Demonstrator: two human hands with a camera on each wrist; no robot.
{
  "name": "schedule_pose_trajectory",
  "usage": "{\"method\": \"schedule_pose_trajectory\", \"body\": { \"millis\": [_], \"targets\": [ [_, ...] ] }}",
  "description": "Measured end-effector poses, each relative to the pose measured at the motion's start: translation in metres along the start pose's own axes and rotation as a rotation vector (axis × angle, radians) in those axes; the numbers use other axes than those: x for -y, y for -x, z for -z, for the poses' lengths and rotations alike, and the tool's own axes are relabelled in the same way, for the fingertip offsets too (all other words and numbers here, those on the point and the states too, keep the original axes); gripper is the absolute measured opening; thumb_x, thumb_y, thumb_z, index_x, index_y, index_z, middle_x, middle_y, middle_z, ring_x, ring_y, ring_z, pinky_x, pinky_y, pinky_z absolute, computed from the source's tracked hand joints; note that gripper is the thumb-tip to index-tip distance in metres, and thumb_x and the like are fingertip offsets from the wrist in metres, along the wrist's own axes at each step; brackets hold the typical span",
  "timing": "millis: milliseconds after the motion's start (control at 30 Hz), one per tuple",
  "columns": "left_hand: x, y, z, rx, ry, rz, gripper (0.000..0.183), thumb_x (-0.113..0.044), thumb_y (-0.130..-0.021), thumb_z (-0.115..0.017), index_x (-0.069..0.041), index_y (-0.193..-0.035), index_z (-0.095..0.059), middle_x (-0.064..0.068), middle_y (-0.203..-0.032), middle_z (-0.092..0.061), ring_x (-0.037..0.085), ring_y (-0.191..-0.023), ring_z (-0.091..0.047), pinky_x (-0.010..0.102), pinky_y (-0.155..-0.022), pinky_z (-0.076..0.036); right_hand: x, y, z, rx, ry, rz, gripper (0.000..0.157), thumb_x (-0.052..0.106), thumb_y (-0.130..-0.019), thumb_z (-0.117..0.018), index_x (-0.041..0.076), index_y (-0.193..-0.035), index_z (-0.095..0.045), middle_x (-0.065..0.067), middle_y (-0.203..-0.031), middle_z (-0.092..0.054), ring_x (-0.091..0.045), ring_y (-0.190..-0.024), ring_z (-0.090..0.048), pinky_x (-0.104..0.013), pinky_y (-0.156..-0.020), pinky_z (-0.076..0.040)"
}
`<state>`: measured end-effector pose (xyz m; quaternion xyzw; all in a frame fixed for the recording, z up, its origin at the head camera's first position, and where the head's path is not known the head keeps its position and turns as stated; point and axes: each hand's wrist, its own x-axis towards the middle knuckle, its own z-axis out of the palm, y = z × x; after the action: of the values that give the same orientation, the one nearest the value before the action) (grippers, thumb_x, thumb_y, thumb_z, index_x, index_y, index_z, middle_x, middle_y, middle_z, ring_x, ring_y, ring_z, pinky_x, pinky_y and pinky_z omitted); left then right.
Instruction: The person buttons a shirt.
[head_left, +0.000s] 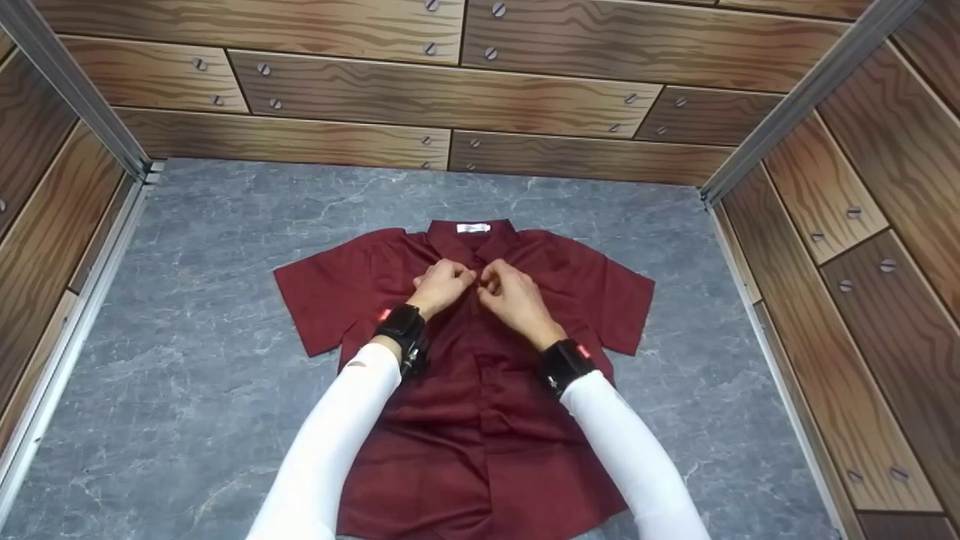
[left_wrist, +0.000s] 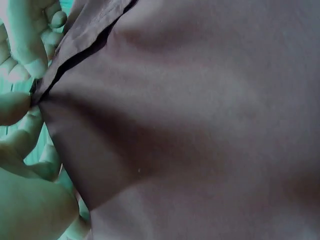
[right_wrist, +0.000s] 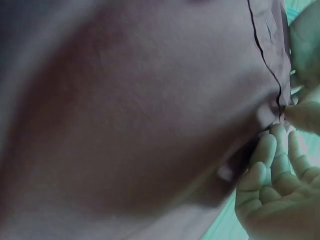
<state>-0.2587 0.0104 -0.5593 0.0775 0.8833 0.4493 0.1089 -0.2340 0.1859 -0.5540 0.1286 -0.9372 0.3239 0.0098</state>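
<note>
A dark red short-sleeved shirt (head_left: 420, 450) lies front up, its collar (head_left: 450, 240) at the far side with a white label (head_left: 472, 228) inside. My left hand (head_left: 442, 285) pinches the front edge just below the collar; the left wrist view shows its thumb and fingertips at the raised placket (left_wrist: 75, 50). Right beside it, my right hand (head_left: 514, 296) has curled fingers and pinches the same front opening from the other side. In the right wrist view its fingers (right_wrist: 262, 152) meet the cloth edge. Any button between the fingertips is hidden.
Under the shirt is a grey marbled tabletop (head_left: 187, 300). Wood-patterned panels (head_left: 360, 90) stand along the back and both sides, with metal corner posts (head_left: 810, 97). White sleeves and black wrist straps (head_left: 566, 365) cover part of the shirt.
</note>
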Motion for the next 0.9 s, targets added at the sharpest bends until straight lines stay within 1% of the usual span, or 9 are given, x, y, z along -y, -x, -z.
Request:
{"method": "schedule_pose_trajectory", "body": {
  "millis": [167, 267, 400, 500, 567, 633, 733, 800, 900],
  "targets": [
    [-0.002, -0.001, -0.005, -0.049, -0.051, 0.02, 0.038, -0.027, -0.101, -0.06, -0.011, -0.068, -0.069, 0.0, -0.077, -0.067, 0.027, -0.089, -0.065, 0.055, -0.091, -0.036, 0.003, 0.003, -0.005, -0.024, 0.094, 0.1, 0.015, 0.013, -0.088, -0.076, 0.007, -0.098, -0.068, -0.006, -0.091, -0.066, -0.023, -0.084, -0.065, -0.04, -0.076, -0.053],
    [-0.002, 0.0, -0.006, -0.062, -0.101, 0.029, 0.026, -0.025, -0.099, -0.063, -0.011, -0.083, -0.078, 0.001, -0.092, -0.073, 0.027, -0.099, -0.066, 0.055, -0.094, -0.035, 0.004, 0.003, -0.008, -0.04, 0.148, 0.113, 0.014, 0.014, -0.087, -0.077, 0.006, -0.094, -0.068, -0.006, -0.089, -0.066, -0.025, -0.082, -0.065, -0.041, -0.075, -0.053],
    [0.002, 0.002, -0.007, -0.093, -0.163, 0.023, 0.017, -0.023, -0.097, -0.068, -0.013, -0.109, -0.074, 0.007, -0.115, -0.067, 0.031, -0.115, -0.059, 0.054, -0.1, -0.031, 0.002, 0.002, -0.008, -0.005, 0.182, 0.107, 0.017, 0.02, -0.092, -0.076, 0.006, -0.098, -0.069, -0.007, -0.09, -0.066, -0.026, -0.083, -0.064, -0.041, -0.075, -0.053],
    [0.01, 0.006, 0.001, -0.117, -0.23, -0.041, 0.024, -0.024, -0.097, -0.069, -0.013, -0.119, -0.068, 0.011, -0.121, -0.059, 0.034, -0.12, -0.053, 0.055, -0.104, -0.026, -0.005, -0.001, 0.001, 0.012, 0.204, 0.099, 0.023, 0.026, -0.097, -0.071, 0.006, -0.11, -0.071, -0.01, -0.103, -0.068, -0.03, -0.094, -0.064, -0.045, -0.084, -0.052],
    [0.018, 0.01, 0.012, -0.128, -0.304, -0.093, 0.029, -0.027, -0.099, -0.068, -0.013, -0.125, -0.068, 0.014, -0.129, -0.055, 0.036, -0.127, -0.048, 0.059, -0.107, -0.023, -0.015, -0.004, 0.012, 0.012, 0.235, 0.083, 0.03, 0.028, -0.1, -0.067, 0.009, -0.123, -0.071, -0.014, -0.119, -0.067, -0.035, -0.11, -0.062, -0.051, -0.093, -0.05],
    [0.028, 0.014, 0.027, -0.126, -0.387, -0.116, 0.037, -0.033, -0.1, -0.066, -0.015, -0.132, -0.067, 0.018, -0.14, -0.051, 0.041, -0.138, -0.04, 0.065, -0.111, -0.018, -0.026, -0.006, 0.024, 0.032, 0.281, 0.038, 0.039, 0.032, -0.102, -0.063, 0.014, -0.137, -0.066, -0.016, -0.141, -0.058, -0.041, -0.129, -0.052, -0.062, -0.102, -0.044],
    [0.046, 0.022, 0.049, -0.073, -0.485, -0.056, 0.057, -0.05, -0.099, -0.062, -0.023, -0.149, -0.056, 0.022, -0.161, -0.033, 0.048, -0.152, -0.017, 0.076, -0.113, -0.007, -0.045, -0.007, 0.038, 0.136, 0.33, -0.086, 0.056, 0.043, -0.104, -0.058, 0.025, -0.156, -0.049, -0.013, -0.166, -0.032, -0.048, -0.15, -0.025, -0.075, -0.11, -0.026],
    [0.058, 0.028, 0.061, -0.008, -0.514, 0.022, 0.071, -0.061, -0.097, -0.058, -0.028, -0.159, -0.044, 0.021, -0.169, -0.017, 0.051, -0.155, -0.001, 0.081, -0.11, 0.0, -0.056, -0.007, 0.042, 0.235, 0.36, -0.185, 0.066, 0.053, -0.104, -0.053, 0.03, -0.162, -0.035, -0.011, -0.172, -0.016, -0.052, -0.154, -0.009, -0.08, -0.11, -0.017],
    [0.072, 0.034, 0.071, 0.078, -0.52, 0.117, 0.086, -0.07, -0.094, -0.055, -0.03, -0.165, -0.026, 0.017, -0.173, 0.002, 0.051, -0.153, 0.013, 0.083, -0.107, 0.006, -0.066, -0.008, 0.043, 0.33, 0.395, -0.304, 0.076, 0.065, -0.102, -0.046, 0.031, -0.166, -0.023, -0.01, -0.174, -0.005, -0.058, -0.152, -0.001, -0.084, -0.107, -0.013]
  ]
}}
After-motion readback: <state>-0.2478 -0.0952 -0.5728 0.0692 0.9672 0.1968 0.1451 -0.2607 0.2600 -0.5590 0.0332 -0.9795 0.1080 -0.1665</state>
